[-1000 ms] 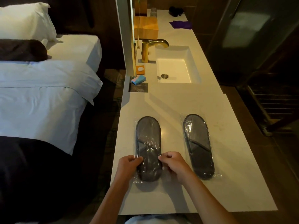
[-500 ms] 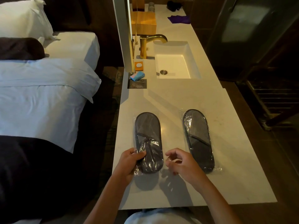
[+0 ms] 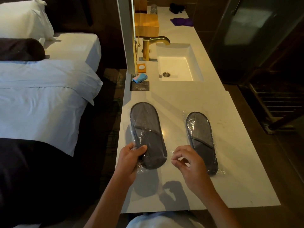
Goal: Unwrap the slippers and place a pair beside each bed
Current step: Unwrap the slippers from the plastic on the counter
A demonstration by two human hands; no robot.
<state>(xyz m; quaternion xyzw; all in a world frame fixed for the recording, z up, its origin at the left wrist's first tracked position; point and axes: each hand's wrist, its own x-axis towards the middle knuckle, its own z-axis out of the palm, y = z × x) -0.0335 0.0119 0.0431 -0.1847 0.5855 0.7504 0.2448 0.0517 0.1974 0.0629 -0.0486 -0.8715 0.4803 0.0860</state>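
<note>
Two packs of grey slippers in clear plastic are on the white counter [image 3: 181, 99]. My left hand [image 3: 131, 159] grips the near end of the left slipper pack [image 3: 146, 129] and holds it tilted up off the counter, casting a shadow below. Just to the right of that pack, my right hand [image 3: 185, 162] has its fingers pinched on a thin edge of clear plastic. The right slipper pack [image 3: 201, 139] lies flat beyond my right hand, untouched. A bed [image 3: 41, 99] with white sheets stands to the left of the counter.
A sink [image 3: 177, 63] with a gold tap [image 3: 148, 46] is set in the counter farther back. A soap dish [image 3: 141, 67], a blue packet [image 3: 139, 78] and a wooden box [image 3: 146, 24] sit by the mirror edge. Dark floor lies between the counter and the bed.
My left hand has lifted the left slipper pack off the counter. My right hand came off the pack and moved right, pinching plastic.
</note>
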